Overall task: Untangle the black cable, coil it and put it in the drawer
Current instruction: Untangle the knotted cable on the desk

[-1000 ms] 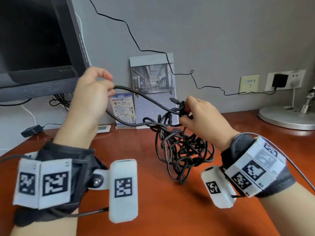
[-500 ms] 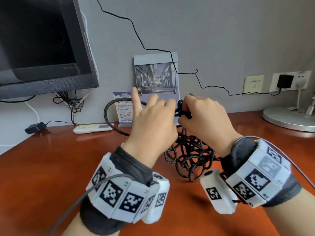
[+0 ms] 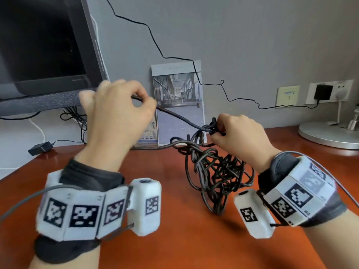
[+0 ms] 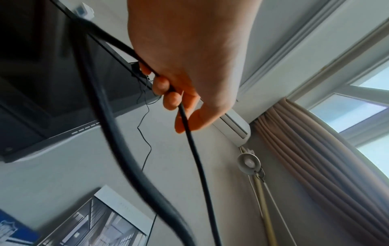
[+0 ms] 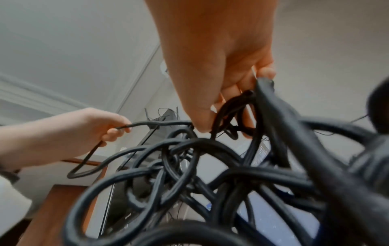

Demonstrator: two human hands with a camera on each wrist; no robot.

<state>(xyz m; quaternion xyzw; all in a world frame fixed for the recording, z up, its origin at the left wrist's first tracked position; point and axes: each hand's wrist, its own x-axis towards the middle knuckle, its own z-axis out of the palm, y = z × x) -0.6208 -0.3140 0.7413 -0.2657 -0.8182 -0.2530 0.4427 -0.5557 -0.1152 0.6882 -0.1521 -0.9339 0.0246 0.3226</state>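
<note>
Nearest: two wrist-worn camera rigs with black-and-white marker squares, one on each forearm, above a red-brown desk (image 3: 174, 245).

Right hand (image 3: 240, 136) raised over the desk, fingers and thumb curled and pinching the top knot of the black cable (image 3: 215, 171). Below that grip, hanging: a dense tangle of loops, its lowest loops close above the desk top; touching or not, cannot tell. Seen from the right wrist, thumb and fingers (image 5: 265, 73) closed on several crossing strands, more loops crowding under the palm.

Left hand (image 3: 118, 113) up and to the left of that pinch, at about the same height, somewhat blurred. Fingers curled round a single strand, held between fingertips (image 4: 161, 84) and thumb in the left wrist view. From this grip, one run stretched rightward and slightly down to the knot in the right hand; a second run dropping under the left hand and curving back into the tangle.

Beyond both grips, leaning on the grey wall: a calendar (image 3: 177, 101) with a building photo. Behind the left hand: a dark monitor (image 3: 44, 45). Past the right hand, far right: wall sockets with a black adapter (image 3: 323, 92) plugged in, and a round silver lamp base (image 3: 328, 134).
</note>
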